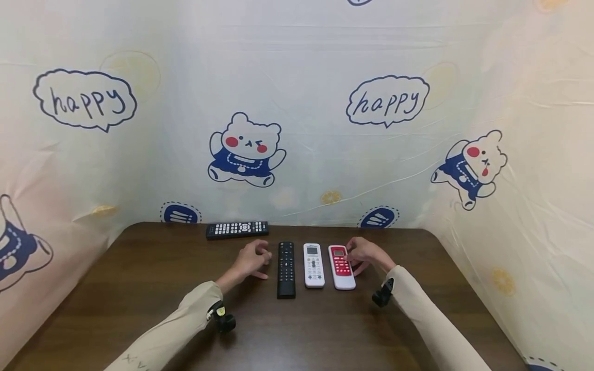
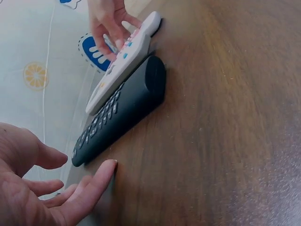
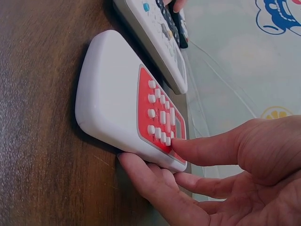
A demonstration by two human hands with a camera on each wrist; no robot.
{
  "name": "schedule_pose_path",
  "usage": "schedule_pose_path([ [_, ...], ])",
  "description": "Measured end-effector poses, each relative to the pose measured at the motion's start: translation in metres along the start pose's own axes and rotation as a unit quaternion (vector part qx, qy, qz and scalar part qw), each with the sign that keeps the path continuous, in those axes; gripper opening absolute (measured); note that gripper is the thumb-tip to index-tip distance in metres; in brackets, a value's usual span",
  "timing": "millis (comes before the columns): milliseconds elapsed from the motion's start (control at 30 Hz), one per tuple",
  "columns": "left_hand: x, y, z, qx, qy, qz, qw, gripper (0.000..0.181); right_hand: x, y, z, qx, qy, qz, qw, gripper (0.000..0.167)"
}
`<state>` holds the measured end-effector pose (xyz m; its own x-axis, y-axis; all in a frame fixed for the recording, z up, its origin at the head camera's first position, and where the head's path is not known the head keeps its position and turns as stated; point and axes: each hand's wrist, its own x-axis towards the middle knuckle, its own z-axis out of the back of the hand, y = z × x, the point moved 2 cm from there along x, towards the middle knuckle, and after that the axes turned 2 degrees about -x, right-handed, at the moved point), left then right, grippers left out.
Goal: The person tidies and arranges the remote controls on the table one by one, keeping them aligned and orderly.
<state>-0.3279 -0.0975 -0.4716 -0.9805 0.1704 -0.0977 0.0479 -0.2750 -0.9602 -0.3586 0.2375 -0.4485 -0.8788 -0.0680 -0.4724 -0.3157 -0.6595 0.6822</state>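
My right hand (image 1: 366,253) pinches the red and white remote (image 1: 344,278) by its right edge. In the right wrist view the thumb lies over the red keypad (image 3: 157,108) and the other fingers are against its side. The white remote (image 1: 314,278) lies just left of it. Further left is a long black remote (image 1: 286,286), upright in the row. My left hand (image 1: 250,262) hovers or rests left of that black remote, with relaxed, parted fingers and nothing held. In the left wrist view a gap separates the fingers (image 2: 96,186) from the black remote (image 2: 127,113).
Another black remote (image 1: 237,230) lies sideways at the back edge of the brown wooden table (image 1: 306,335), behind my left hand. A printed cloth (image 1: 315,170) with bears and lettering hangs behind the table and along both sides.
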Motion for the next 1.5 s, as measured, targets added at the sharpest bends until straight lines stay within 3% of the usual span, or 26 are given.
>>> schedule_pose_path([
  [633, 0.006, -0.009, 0.016, 0.048, 0.004, -0.003, 0.9988, 0.044, -0.001, 0.001, 0.000, 0.004, 0.006, 0.000, 1.0000, 0.033],
  [833, 0.009, -0.013, 0.025, 0.092, 0.001, -0.019, 0.9956, 0.043, -0.001, 0.001, 0.000, 0.003, 0.008, 0.005, 1.0000, 0.032],
  [1067, 0.015, -0.014, 0.034, 0.158, -0.007, -0.041, 0.9865, 0.041, -0.001, 0.002, 0.003, 0.005, 0.010, -0.006, 0.9999, 0.033],
  [1367, 0.027, -0.027, 0.060, 0.245, -0.035, -0.128, 0.9605, 0.037, -0.008, 0.004, 0.005, 0.016, 0.023, -0.008, 0.9996, 0.042],
  [1500, 0.028, -0.035, 0.068, 0.264, -0.039, -0.145, 0.9527, 0.035, -0.008, 0.002, 0.005, 0.005, 0.006, -0.005, 1.0000, 0.042],
])
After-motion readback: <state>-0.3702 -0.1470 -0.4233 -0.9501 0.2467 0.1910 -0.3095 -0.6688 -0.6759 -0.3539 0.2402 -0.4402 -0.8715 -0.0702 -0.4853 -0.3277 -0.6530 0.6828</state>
